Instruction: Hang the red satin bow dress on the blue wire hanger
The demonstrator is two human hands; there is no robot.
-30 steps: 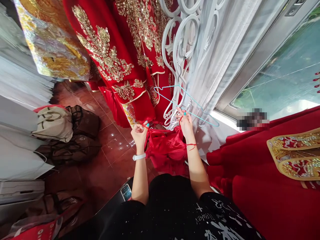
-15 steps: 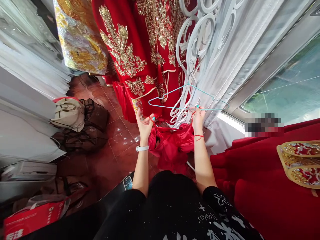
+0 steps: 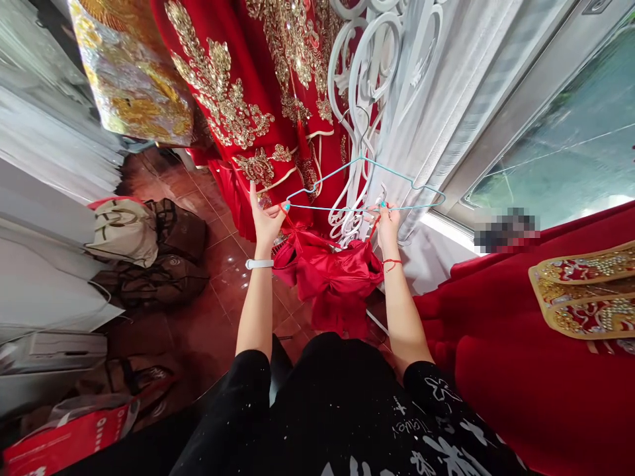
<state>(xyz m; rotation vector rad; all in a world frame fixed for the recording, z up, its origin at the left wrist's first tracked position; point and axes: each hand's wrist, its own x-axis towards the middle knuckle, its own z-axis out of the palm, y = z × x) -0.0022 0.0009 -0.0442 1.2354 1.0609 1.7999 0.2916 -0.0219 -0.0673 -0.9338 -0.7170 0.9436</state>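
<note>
A red satin garment (image 3: 337,271) with thin straps hangs between my two hands below a light-blue wire hanger (image 3: 322,209). My left hand (image 3: 266,225) pinches one red strap at the hanger's left end; its index finger points up. The other strap is in my right hand (image 3: 388,228), whose fingers are closed at the hanger's lower bar, right of its middle. Whether those fingers also grip the wire, I cannot tell. The hanger's hook rests near the white scrolled metal rack (image 3: 370,73).
Red gowns with gold embroidery (image 3: 218,92) hang ahead, beside a gold-and-white garment (image 3: 133,73). Brown bags (image 3: 173,277) sit on the red tiled floor to the left. A red cloth (image 3: 496,370) with gold-trimmed pieces (image 3: 585,291) lies at right, below a window (image 3: 560,125).
My left hand has moved outward and up to the hanger's left end, pulling the strap with it. The garment is spread wider and sits higher. My right hand stays near the lower bar.
</note>
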